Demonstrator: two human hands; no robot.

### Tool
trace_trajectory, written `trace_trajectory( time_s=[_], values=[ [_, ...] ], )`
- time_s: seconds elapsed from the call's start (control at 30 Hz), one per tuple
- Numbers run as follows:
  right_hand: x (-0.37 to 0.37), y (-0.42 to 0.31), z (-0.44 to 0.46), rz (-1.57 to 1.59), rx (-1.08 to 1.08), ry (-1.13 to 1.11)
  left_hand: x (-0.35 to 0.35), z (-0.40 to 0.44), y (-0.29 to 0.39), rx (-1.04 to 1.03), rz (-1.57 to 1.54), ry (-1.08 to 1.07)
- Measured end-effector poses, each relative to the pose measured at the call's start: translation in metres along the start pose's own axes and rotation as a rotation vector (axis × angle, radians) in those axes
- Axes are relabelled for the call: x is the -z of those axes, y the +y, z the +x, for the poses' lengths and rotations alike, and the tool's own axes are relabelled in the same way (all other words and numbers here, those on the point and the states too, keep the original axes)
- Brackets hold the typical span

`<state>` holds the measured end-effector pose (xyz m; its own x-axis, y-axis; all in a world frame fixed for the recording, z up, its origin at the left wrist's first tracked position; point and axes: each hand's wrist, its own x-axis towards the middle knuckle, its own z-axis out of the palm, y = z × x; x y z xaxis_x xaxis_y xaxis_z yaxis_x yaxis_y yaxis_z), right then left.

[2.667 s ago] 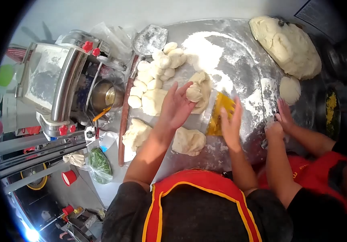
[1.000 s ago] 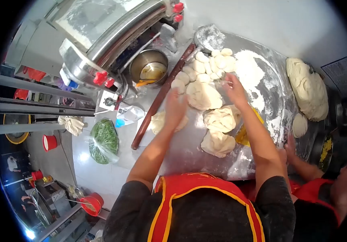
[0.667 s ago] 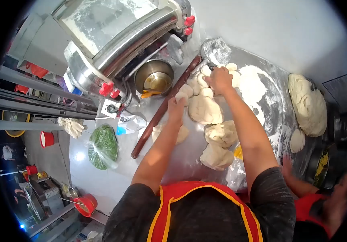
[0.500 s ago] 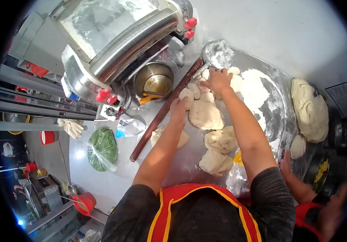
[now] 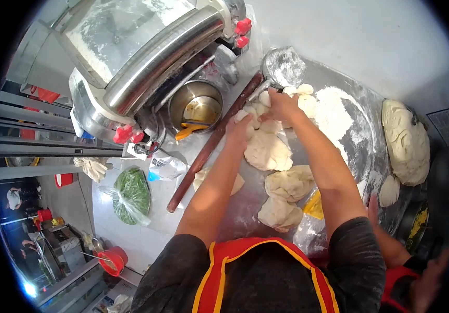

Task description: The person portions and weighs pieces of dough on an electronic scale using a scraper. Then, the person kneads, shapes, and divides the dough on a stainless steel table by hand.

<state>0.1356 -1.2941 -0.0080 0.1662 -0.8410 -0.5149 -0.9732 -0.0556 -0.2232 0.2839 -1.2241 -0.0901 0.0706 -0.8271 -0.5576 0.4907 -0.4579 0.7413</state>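
Note:
My left hand (image 5: 239, 129) is closed on a small round dough piece (image 5: 242, 115) beside the wooden rolling pin (image 5: 216, 141). My right hand (image 5: 283, 108) curls over the cluster of small dough pieces, its fingertips closed at one pale dough piece (image 5: 264, 98); part of the grip is hidden by the hand. Just below the hands lies a large flattened dough lump (image 5: 268, 151). Nearer to me are two more dough lumps, one folded (image 5: 288, 182) and one rounder (image 5: 280, 213). Several small dough pieces (image 5: 306, 89) sit beyond my right hand.
A floury metal scoop (image 5: 285, 67) lies at the back. Left are a dough roller machine (image 5: 164, 60), a pot of oil (image 5: 203, 110) and bagged greens (image 5: 132, 195). Flour (image 5: 334, 112) and a big dough mass (image 5: 405, 143) are right. A co-worker's hand (image 5: 373, 211) rests at the table's right side.
My left hand has shifted slightly right and up with its dough piece. My right hand has turned and drawn its fingers together over the small pieces. The whole view has shifted slightly.

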Motion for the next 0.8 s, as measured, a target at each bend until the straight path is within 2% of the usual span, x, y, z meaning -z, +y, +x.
trace_trajectory(
  time_s=[0.1,0.17,0.2,0.23,0.27,0.33,0.4,0.57,0.7,0.73,0.77,0.8],
  values=[
    [-0.03,0.002,-0.011,-0.121,0.132,0.341,-0.001,0.01,-0.017,-0.223,0.339,0.089],
    [-0.045,0.003,-0.026,-0.116,0.328,0.482,0.012,0.02,-0.039,-0.375,0.532,0.097],
    [-0.052,0.006,-0.032,-0.113,0.421,0.55,0.016,0.017,-0.041,-0.486,0.557,0.102],
    [-0.065,0.011,-0.028,-0.066,0.548,0.715,0.022,0.013,-0.04,-0.596,0.584,0.097],
    [-0.076,0.019,-0.025,-0.076,0.574,0.72,0.025,0.012,-0.04,-0.706,0.611,0.071],
    [-0.073,0.017,-0.037,0.179,0.589,0.8,0.04,0.024,-0.045,-0.51,0.4,0.108],
    [-0.074,0.027,-0.042,0.486,0.51,0.794,0.025,-0.008,-0.018,-0.295,0.022,0.019],
    [-0.057,0.047,-0.1,1.502,0.217,0.576,0.029,-0.017,0.007,-0.15,-0.108,-0.003],
    [-0.078,0.12,-0.149,2.091,0.025,0.705,0.012,-0.038,0.027,-0.053,-0.171,-0.194],
    [-0.078,0.135,-0.162,2.142,-0.045,0.824,0.0,-0.045,0.027,-0.016,-0.205,-0.261],
    [-0.099,0.169,-0.162,2.261,0.02,0.871,-0.012,-0.05,0.023,0.023,-0.237,-0.328],
    [-0.105,0.178,-0.166,2.343,-0.104,0.955,-0.026,-0.056,0.017,0.085,-0.234,-0.339]
  ],
)
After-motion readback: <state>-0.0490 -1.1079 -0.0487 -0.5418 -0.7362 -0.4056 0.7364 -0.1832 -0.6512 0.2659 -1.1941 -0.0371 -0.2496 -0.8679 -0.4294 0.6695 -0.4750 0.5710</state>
